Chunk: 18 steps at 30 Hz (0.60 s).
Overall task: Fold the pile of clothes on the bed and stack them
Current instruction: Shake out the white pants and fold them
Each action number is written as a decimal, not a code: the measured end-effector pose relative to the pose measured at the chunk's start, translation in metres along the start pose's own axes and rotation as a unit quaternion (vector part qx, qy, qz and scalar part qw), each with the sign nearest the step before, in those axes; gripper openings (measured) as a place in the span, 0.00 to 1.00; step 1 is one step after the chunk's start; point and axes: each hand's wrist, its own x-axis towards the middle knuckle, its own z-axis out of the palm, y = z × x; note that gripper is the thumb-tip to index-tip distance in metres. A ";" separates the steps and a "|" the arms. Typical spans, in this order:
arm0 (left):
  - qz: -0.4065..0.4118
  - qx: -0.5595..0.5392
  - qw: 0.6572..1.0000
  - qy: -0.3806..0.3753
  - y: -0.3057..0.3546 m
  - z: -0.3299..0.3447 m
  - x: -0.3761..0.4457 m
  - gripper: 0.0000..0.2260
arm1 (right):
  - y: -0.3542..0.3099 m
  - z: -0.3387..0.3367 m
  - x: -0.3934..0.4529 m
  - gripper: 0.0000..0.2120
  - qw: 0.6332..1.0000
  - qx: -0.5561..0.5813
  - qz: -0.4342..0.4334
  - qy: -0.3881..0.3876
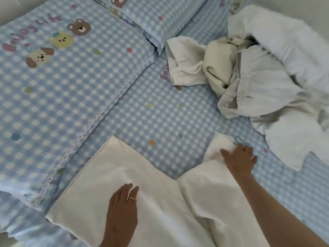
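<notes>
A white garment (99,182) lies spread on the bed's near edge, its two legs pointing away from me. My left hand (122,209) rests flat on the left leg, fingers straight, a ring on one finger. My right hand (240,161) presses the end of the right leg (219,148) with fingers spread. A loose pile of pale clothes (258,81) sits at the far right, with a cream piece (185,63) at its left side.
The bed (160,114) has a blue checked sheet. A matching folded quilt (58,82) with bear pictures covers the left side, and a pillow (156,16) lies at the top. Bare sheet shows between the garment and the pile.
</notes>
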 end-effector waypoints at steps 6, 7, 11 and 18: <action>0.043 -0.085 0.995 -0.039 0.096 0.003 0.062 0.09 | 0.033 -0.008 0.009 0.19 0.984 0.150 -0.023 -0.091; 0.035 -0.110 0.991 -0.065 0.112 0.002 0.073 0.11 | 0.035 -0.016 0.004 0.15 0.982 0.176 -0.036 -0.058; -0.044 -0.268 0.951 -0.146 0.183 -0.015 0.113 0.20 | 0.040 -0.061 -0.043 0.04 0.936 0.323 -0.128 0.055; 0.043 -0.198 0.936 -0.289 0.262 -0.075 0.171 0.29 | 0.025 -0.111 -0.172 0.09 0.868 0.400 -0.295 -0.006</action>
